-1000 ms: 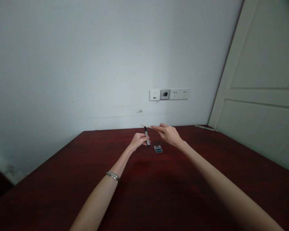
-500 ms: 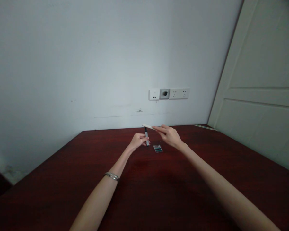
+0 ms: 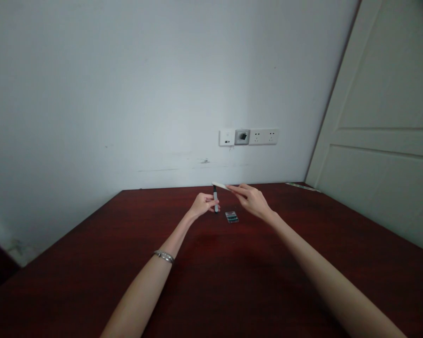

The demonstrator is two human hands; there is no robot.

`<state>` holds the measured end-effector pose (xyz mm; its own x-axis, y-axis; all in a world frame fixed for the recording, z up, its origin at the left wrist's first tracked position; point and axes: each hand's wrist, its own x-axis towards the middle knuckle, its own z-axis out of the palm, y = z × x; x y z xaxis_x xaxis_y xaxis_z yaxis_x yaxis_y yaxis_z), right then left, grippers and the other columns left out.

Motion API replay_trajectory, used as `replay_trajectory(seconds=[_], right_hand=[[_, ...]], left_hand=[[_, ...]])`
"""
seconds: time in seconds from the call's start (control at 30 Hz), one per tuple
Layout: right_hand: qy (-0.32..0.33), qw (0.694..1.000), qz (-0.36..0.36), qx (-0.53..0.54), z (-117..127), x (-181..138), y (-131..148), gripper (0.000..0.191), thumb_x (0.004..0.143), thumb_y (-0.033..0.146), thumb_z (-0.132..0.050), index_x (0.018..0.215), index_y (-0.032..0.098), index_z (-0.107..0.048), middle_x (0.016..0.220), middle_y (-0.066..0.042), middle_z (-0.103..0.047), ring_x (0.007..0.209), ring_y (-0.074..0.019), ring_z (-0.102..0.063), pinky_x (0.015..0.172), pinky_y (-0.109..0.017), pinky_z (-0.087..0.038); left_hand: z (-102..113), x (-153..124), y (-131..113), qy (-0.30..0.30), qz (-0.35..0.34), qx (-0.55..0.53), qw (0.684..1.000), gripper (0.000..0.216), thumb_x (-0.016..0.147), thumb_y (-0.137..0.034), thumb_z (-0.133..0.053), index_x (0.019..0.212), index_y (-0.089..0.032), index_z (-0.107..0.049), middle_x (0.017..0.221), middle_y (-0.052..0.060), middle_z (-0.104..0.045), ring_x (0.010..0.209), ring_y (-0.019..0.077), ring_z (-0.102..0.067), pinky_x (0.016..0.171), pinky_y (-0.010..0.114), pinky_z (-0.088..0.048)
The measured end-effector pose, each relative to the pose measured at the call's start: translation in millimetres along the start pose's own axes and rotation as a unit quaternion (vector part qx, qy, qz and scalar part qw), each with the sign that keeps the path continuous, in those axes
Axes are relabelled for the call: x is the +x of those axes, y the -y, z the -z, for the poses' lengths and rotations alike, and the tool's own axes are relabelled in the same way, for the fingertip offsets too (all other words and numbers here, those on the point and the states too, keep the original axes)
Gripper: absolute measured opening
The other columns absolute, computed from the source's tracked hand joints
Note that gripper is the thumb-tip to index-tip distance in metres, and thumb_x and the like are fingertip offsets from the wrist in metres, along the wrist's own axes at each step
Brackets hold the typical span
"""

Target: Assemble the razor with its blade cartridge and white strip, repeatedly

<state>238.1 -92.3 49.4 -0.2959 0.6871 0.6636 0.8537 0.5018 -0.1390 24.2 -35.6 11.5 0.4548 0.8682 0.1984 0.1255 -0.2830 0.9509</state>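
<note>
My left hand (image 3: 201, 205) is closed around a slim grey stick with black ends (image 3: 215, 201), shaped like a marker, held upright over the table. My right hand (image 3: 251, 199) pinches a flat white strip (image 3: 220, 185) by its right end. The strip slants slightly, and its far end lies at the black top of the grey stick. Whether the two touch or only overlap I cannot tell. A small clear flat case (image 3: 231, 217) with something dark inside lies on the table between and below my hands.
The dark red wooden table (image 3: 211, 272) reaches back to a white wall (image 3: 162, 94). Sockets and a switch plate (image 3: 248, 137) sit on the wall. A pale panelled door (image 3: 384, 117) stands at the right, with a thin patterned strip (image 3: 302, 187) near the table's back right corner.
The view has shifted very slightly. The white strip's far end has moved a little to the right over the grey stick. Both hands keep their hold.
</note>
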Motion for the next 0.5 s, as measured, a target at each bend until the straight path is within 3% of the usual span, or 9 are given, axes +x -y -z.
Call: replay_trajectory(seconds=[0.17, 0.3, 0.37, 0.5], right_hand=[[0.008, 0.998, -0.054, -0.014, 2, 2, -19, 0.035, 0.088, 0.031, -0.042, 0.119, 0.033, -0.058, 0.084, -0.004, -0.063, 0.068, -0.0153, -0.056, 0.057, -0.022, -0.037], [-0.010, 0.988, -0.054, 0.146, -5, -1, -17, 0.035, 0.085, 0.031, -0.044, 0.114, 0.024, -0.062, 0.086, -0.006, -0.065, 0.074, -0.0169, -0.057, 0.068, -0.027, -0.042], [-0.008, 0.964, -0.068, 0.258, -11, -5, -7, 0.038, 0.084, 0.032, -0.045, 0.116, 0.020, -0.061, 0.085, -0.006, -0.064, 0.070, -0.0155, -0.056, 0.066, -0.028, -0.044], [0.030, 0.878, -0.158, 0.451, -25, -13, 16, 0.053, 0.082, 0.039, -0.045, 0.133, 0.021, -0.043, 0.070, 0.001, -0.052, 0.043, -0.0063, -0.039, 0.039, -0.021, -0.036]], left_hand=[[4, -3, 4, 0.003, -0.003, 0.002, 1.000, 0.024, 0.071, -0.030, -0.064, 0.071, -0.007, -0.063, 0.069, 0.011, -0.068, 0.062, 0.0166, -0.066, 0.054, 0.023, -0.051], [7, -3, 8, -0.004, -0.005, 0.018, 1.000, 0.022, 0.073, -0.029, -0.062, 0.071, -0.007, -0.062, 0.069, 0.011, -0.068, 0.062, 0.0161, -0.065, 0.053, 0.022, -0.050], [6, -1, 11, -0.013, -0.003, 0.022, 1.000, 0.021, 0.074, -0.029, -0.062, 0.072, -0.008, -0.063, 0.069, 0.010, -0.068, 0.061, 0.0154, -0.065, 0.054, 0.022, -0.051], [4, 3, 18, -0.021, -0.003, 0.021, 1.000, 0.022, 0.074, -0.030, -0.061, 0.072, -0.008, -0.062, 0.068, 0.009, -0.068, 0.061, 0.0150, -0.065, 0.055, 0.023, -0.051]])
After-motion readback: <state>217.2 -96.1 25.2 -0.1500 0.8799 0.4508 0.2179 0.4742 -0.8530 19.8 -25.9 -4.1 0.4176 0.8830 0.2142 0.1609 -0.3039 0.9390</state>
